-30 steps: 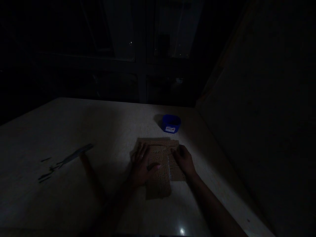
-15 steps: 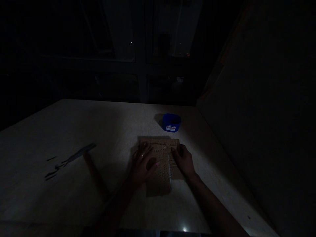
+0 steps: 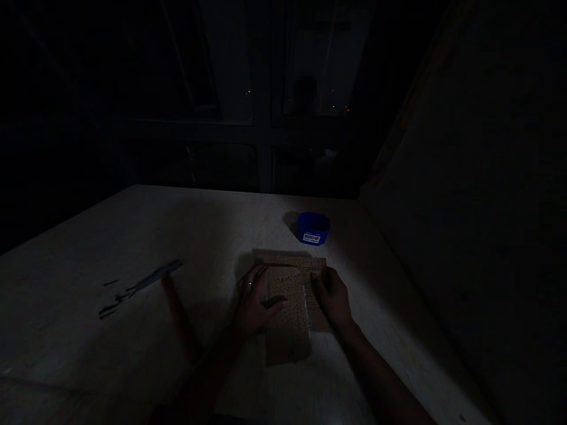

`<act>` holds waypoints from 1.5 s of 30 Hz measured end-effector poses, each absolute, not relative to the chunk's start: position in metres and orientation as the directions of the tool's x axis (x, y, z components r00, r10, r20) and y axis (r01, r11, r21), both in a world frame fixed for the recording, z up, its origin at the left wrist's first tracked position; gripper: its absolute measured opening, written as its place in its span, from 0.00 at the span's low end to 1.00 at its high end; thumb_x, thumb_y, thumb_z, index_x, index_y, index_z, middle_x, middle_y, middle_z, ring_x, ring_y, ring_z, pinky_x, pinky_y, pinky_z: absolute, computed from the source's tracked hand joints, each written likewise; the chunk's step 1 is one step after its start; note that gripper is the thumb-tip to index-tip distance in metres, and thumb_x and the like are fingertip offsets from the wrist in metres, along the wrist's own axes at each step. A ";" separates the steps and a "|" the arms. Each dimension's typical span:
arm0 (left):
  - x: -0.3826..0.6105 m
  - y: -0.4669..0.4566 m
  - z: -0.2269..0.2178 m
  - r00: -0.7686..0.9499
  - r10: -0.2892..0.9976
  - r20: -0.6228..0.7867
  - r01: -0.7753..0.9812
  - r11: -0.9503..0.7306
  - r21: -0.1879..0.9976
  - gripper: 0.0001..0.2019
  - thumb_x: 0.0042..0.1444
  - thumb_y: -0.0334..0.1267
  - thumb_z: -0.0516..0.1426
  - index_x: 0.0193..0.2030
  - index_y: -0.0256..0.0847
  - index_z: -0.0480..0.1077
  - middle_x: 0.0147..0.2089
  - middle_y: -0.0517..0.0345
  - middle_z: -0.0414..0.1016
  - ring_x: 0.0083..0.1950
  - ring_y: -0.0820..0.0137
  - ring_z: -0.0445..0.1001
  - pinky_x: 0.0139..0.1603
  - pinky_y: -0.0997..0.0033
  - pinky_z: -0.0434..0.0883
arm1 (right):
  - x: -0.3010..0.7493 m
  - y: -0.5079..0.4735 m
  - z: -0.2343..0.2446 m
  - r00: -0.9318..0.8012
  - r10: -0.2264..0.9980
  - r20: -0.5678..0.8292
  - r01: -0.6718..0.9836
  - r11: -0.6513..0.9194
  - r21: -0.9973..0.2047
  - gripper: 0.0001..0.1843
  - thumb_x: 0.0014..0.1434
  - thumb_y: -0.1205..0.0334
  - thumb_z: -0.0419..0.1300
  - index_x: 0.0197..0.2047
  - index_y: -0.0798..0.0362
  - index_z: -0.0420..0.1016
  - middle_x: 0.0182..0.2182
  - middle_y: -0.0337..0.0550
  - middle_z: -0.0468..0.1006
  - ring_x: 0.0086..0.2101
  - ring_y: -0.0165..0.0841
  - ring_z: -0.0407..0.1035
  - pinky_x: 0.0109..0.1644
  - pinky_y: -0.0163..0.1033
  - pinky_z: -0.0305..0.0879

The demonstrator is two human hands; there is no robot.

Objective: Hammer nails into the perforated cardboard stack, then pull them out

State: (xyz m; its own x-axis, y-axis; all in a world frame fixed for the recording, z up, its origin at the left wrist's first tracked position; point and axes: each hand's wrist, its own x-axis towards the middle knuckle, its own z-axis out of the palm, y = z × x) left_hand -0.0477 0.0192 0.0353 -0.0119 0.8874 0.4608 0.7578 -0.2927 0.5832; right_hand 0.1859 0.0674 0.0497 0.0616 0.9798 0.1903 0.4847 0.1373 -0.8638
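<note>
Two layers of punctured brown cardboard lie on the table, a narrower cardboard strip (image 3: 287,319) over a wider cardboard piece (image 3: 319,316). At the strip's left edge is my left hand (image 3: 257,307), its thumb reaching over the top and its fingers bent along the side. My right hand (image 3: 334,298) pinches the right edge of the wider piece, thumb on the upper face. Beyond the cardboard stands a blue plastic tub (image 3: 313,229) with a white label. What the tub holds is too dark to make out.
A hammer (image 3: 179,313) with a reddish-brown handle lies to the left. Beside its head are several thin dark nails (image 3: 110,307). The pale table (image 3: 212,224) meets a dark wall (image 3: 456,236) on the right and a window frame (image 3: 264,153) behind.
My left hand's fingers have slid from the cardboard's top face toward its left edge. My right hand keeps its pinch. The whole view has shifted slightly.
</note>
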 end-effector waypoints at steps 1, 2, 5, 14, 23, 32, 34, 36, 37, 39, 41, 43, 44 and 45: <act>-0.047 0.018 0.036 -0.008 0.885 0.466 0.745 -0.305 0.593 0.42 0.52 0.50 0.67 0.70 0.47 0.56 0.69 0.43 0.59 0.71 0.51 0.61 0.68 0.49 0.65 | 0.186 0.068 0.050 0.062 0.980 0.190 0.483 0.137 -0.865 0.30 0.64 0.38 0.54 0.51 0.56 0.74 0.42 0.53 0.82 0.39 0.44 0.75 0.41 0.44 0.69; -0.047 0.017 0.037 -0.003 0.879 0.477 0.732 -0.323 0.600 0.41 0.52 0.50 0.67 0.70 0.46 0.57 0.69 0.43 0.59 0.70 0.51 0.62 0.68 0.50 0.66 | 0.186 0.068 0.050 0.062 0.980 0.188 0.484 0.135 -0.865 0.30 0.63 0.38 0.54 0.51 0.57 0.74 0.42 0.53 0.82 0.39 0.44 0.75 0.42 0.44 0.68; -0.048 0.016 0.036 0.007 0.854 0.520 0.705 -0.373 0.603 0.40 0.53 0.50 0.67 0.70 0.45 0.57 0.68 0.43 0.59 0.70 0.53 0.63 0.68 0.52 0.66 | 0.185 0.069 0.049 0.063 0.982 0.179 0.486 0.126 -0.865 0.30 0.63 0.38 0.54 0.51 0.57 0.74 0.43 0.54 0.81 0.39 0.44 0.74 0.42 0.45 0.68; -0.044 0.023 0.032 0.248 0.805 0.539 0.834 -0.460 0.305 0.19 0.62 0.45 0.60 0.59 0.47 0.74 0.70 0.45 0.65 0.72 0.50 0.60 0.67 0.45 0.64 | 0.184 0.070 0.044 0.045 0.974 0.222 0.474 0.175 -0.863 0.27 0.66 0.40 0.53 0.50 0.56 0.74 0.44 0.55 0.80 0.42 0.45 0.74 0.46 0.46 0.70; -0.034 0.022 0.032 0.434 0.712 0.552 0.821 -0.565 0.081 0.16 0.66 0.35 0.55 0.59 0.48 0.74 0.65 0.54 0.73 0.68 0.60 0.68 0.67 0.51 0.63 | 0.196 0.067 0.045 -0.149 0.801 0.581 0.559 0.552 -0.618 0.20 0.69 0.52 0.55 0.60 0.49 0.73 0.57 0.54 0.72 0.58 0.47 0.65 0.61 0.56 0.65; -0.026 0.020 0.037 0.372 0.741 0.559 0.834 -0.531 0.149 0.15 0.68 0.40 0.54 0.57 0.43 0.75 0.63 0.51 0.75 0.67 0.58 0.68 0.67 0.48 0.64 | 0.189 0.067 0.031 -0.373 0.753 0.542 0.641 0.632 -0.436 0.16 0.67 0.58 0.58 0.54 0.50 0.81 0.64 0.56 0.69 0.61 0.51 0.64 0.62 0.59 0.66; -0.027 0.018 0.037 0.390 0.749 0.536 0.833 -0.535 0.141 0.16 0.67 0.41 0.55 0.58 0.43 0.74 0.65 0.50 0.73 0.69 0.56 0.67 0.67 0.46 0.64 | 0.186 0.067 0.031 -0.360 0.764 0.535 0.671 0.610 -0.420 0.17 0.65 0.59 0.59 0.55 0.51 0.81 0.65 0.58 0.68 0.62 0.52 0.64 0.63 0.59 0.65; -0.028 0.016 0.037 0.411 0.756 0.510 0.832 -0.539 0.128 0.18 0.66 0.43 0.55 0.60 0.42 0.73 0.67 0.48 0.71 0.70 0.55 0.64 0.68 0.45 0.63 | 0.183 0.066 0.032 -0.354 0.772 0.528 0.685 0.598 -0.416 0.17 0.65 0.60 0.60 0.55 0.52 0.80 0.66 0.58 0.66 0.64 0.53 0.61 0.64 0.60 0.64; -0.028 0.014 0.037 0.419 0.759 0.498 0.833 -0.540 0.121 0.19 0.66 0.44 0.56 0.61 0.42 0.71 0.68 0.48 0.69 0.71 0.55 0.63 0.69 0.44 0.62 | 0.182 0.065 0.031 -0.352 0.776 0.523 0.688 0.594 -0.418 0.18 0.65 0.60 0.60 0.56 0.52 0.80 0.67 0.58 0.65 0.65 0.54 0.60 0.65 0.60 0.63; -0.028 0.011 0.037 0.430 0.762 0.485 0.835 -0.540 0.108 0.22 0.66 0.44 0.56 0.64 0.42 0.69 0.69 0.47 0.67 0.72 0.55 0.61 0.70 0.43 0.60 | 0.180 0.063 0.027 -0.342 0.785 0.516 0.692 0.582 -0.427 0.18 0.66 0.59 0.59 0.56 0.52 0.80 0.68 0.57 0.63 0.67 0.55 0.57 0.66 0.61 0.62; -0.028 0.010 0.036 0.431 0.766 0.478 0.840 -0.534 0.098 0.23 0.66 0.45 0.56 0.66 0.41 0.68 0.70 0.46 0.66 0.73 0.55 0.60 0.72 0.43 0.58 | 0.179 0.062 0.021 -0.322 0.788 0.524 0.693 0.573 -0.437 0.19 0.67 0.59 0.58 0.58 0.52 0.79 0.69 0.56 0.61 0.67 0.55 0.56 0.66 0.62 0.61; -0.029 0.009 0.035 0.430 0.769 0.473 0.845 -0.528 0.090 0.24 0.66 0.45 0.55 0.66 0.41 0.67 0.70 0.46 0.65 0.73 0.55 0.59 0.73 0.43 0.56 | 0.179 0.060 0.016 -0.310 0.781 0.543 0.675 0.582 -0.453 0.20 0.68 0.58 0.56 0.60 0.52 0.77 0.70 0.56 0.60 0.68 0.55 0.55 0.67 0.63 0.60; -0.029 0.009 0.034 0.431 0.769 0.473 0.845 -0.527 0.087 0.24 0.66 0.44 0.55 0.67 0.41 0.66 0.71 0.46 0.65 0.73 0.55 0.59 0.73 0.43 0.56 | 0.180 0.059 0.015 -0.306 0.775 0.553 0.657 0.593 -0.467 0.20 0.68 0.57 0.56 0.60 0.52 0.77 0.70 0.56 0.60 0.68 0.55 0.54 0.67 0.63 0.60; -0.029 0.009 0.033 0.433 0.767 0.474 0.844 -0.529 0.085 0.24 0.66 0.44 0.55 0.67 0.41 0.66 0.71 0.45 0.65 0.74 0.54 0.59 0.73 0.42 0.55 | 0.180 0.058 0.014 -0.300 0.771 0.561 0.633 0.601 -0.488 0.21 0.69 0.56 0.56 0.61 0.52 0.76 0.70 0.56 0.60 0.68 0.54 0.54 0.67 0.63 0.61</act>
State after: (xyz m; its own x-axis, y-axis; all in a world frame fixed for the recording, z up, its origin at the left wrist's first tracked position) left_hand -0.0294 0.0092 0.0330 0.4330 0.7666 0.4742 0.8440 -0.5295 0.0853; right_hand 0.1803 0.0578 0.0139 -0.3003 0.7711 0.5614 0.6327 0.6015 -0.4878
